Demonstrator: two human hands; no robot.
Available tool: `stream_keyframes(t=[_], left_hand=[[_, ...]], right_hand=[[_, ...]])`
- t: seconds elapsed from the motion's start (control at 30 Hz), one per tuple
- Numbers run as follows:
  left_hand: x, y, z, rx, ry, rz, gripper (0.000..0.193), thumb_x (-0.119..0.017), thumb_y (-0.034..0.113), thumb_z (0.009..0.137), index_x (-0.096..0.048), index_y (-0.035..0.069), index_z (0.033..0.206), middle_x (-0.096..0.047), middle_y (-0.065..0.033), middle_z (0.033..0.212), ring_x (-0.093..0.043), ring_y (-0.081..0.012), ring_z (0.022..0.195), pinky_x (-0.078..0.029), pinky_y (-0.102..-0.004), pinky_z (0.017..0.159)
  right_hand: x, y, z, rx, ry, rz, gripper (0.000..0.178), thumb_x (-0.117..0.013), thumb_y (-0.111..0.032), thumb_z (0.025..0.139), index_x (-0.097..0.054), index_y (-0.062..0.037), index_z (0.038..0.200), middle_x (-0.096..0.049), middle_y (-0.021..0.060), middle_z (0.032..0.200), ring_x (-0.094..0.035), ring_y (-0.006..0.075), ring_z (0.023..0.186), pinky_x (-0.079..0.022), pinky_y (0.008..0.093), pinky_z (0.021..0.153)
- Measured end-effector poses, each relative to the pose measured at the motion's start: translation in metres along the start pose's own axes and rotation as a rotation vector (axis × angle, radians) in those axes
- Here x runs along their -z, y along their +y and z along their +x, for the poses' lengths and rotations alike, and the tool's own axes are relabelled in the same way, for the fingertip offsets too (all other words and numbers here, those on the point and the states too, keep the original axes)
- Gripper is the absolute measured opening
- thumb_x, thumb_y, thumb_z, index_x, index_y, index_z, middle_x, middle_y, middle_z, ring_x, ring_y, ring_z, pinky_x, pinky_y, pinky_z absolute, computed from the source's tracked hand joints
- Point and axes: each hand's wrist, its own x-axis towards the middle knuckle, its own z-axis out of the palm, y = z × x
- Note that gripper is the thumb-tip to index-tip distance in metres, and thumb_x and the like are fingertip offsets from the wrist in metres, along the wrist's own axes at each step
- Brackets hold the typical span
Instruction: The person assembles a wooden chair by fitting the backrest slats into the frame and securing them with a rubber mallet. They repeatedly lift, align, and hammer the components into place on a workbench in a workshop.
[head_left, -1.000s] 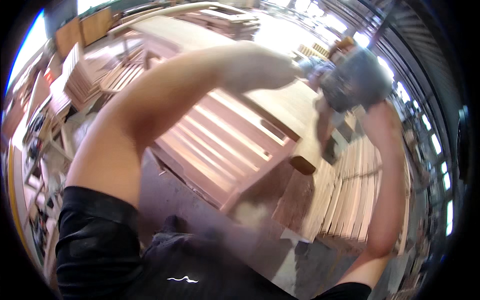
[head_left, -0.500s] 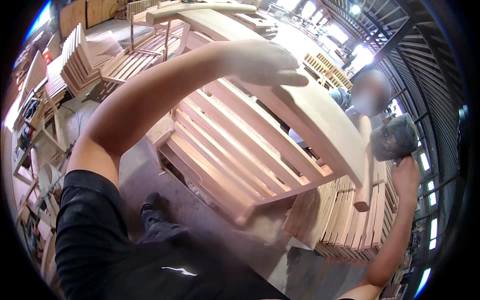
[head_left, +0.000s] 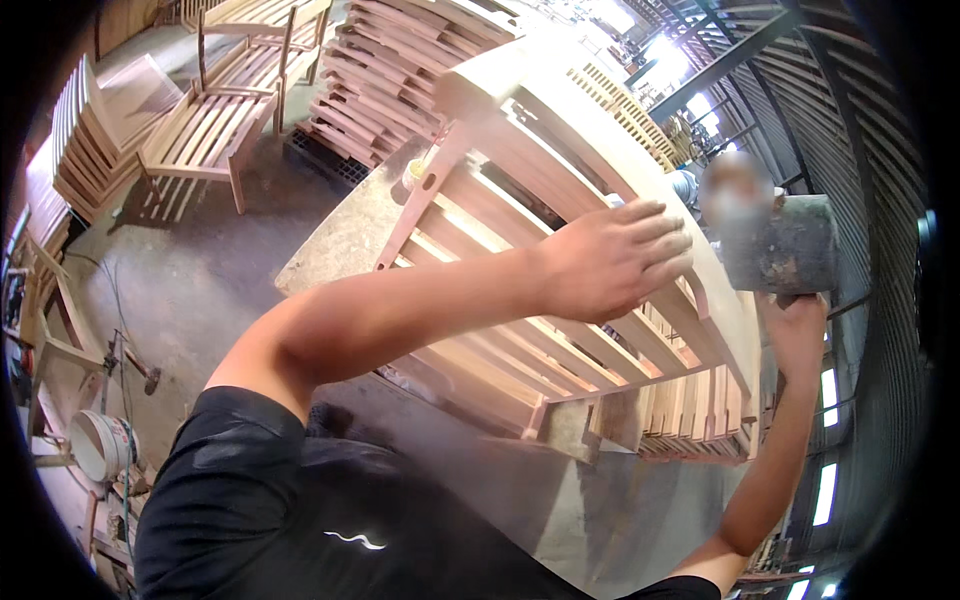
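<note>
A slatted wooden furniture frame (head_left: 575,355), apparently a bench, stands before me, with a broad pale board (head_left: 590,130) along its upper edge. My left hand (head_left: 620,260) reaches across the slats by this board, palm down, fingers stretched and slightly apart. It holds nothing; whether its fingertips touch the board I cannot tell. Raised on the right, my right hand (head_left: 795,325) is closed round the handle of a mallet with a big dark cylindrical head (head_left: 790,245). The mallet head is apart from the wood. Most of the handle is hidden in my fist.
Beyond the board a co-worker (head_left: 735,195) stands, partly covered by the mallet. Stacked wooden parts (head_left: 385,75) rise at the back, and more slatted pieces (head_left: 690,430) stand at the right. A wooden chair (head_left: 215,130), a white bucket (head_left: 100,445) and a hose lie to the left.
My left hand has moved down and right from above the board to over the slats. My view has shifted, and the wooden bars across the board's ends no longer show. The mallet stays raised.
</note>
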Motion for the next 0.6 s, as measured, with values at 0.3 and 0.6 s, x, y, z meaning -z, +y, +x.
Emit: stream_keyframes(t=[0.3,0.6], left_hand=[[0.080,-0.069,-0.123,0.433,0.141,-0.198,0.023,-0.072,0.013,0.081,-0.063,0.004,0.102,-0.066,-0.0107,0.090,-0.064,-0.0269,0.080,-0.053,-0.0391,0.070],[0.042,-0.239,-0.113,1.183,0.471,-1.001,0.040,-0.057,0.036,0.099,-0.066,-0.004,0.100,-0.070,-0.0125,0.093,-0.064,-0.0163,0.084,-0.050,-0.0314,0.079]], right_hand=[[-0.032,-0.086,0.033,-0.048,-0.104,-0.043,0.033,-0.073,-0.016,0.082,-0.068,0.0068,0.104,-0.071,0.0253,0.098,-0.068,0.0422,0.094,-0.050,0.0470,0.081],[-0.021,-0.157,0.055,-0.366,-0.238,0.045,0.036,-0.076,-0.016,0.081,-0.067,0.0097,0.104,-0.072,0.0242,0.093,-0.069,0.0317,0.087,-0.051,0.0406,0.082]])
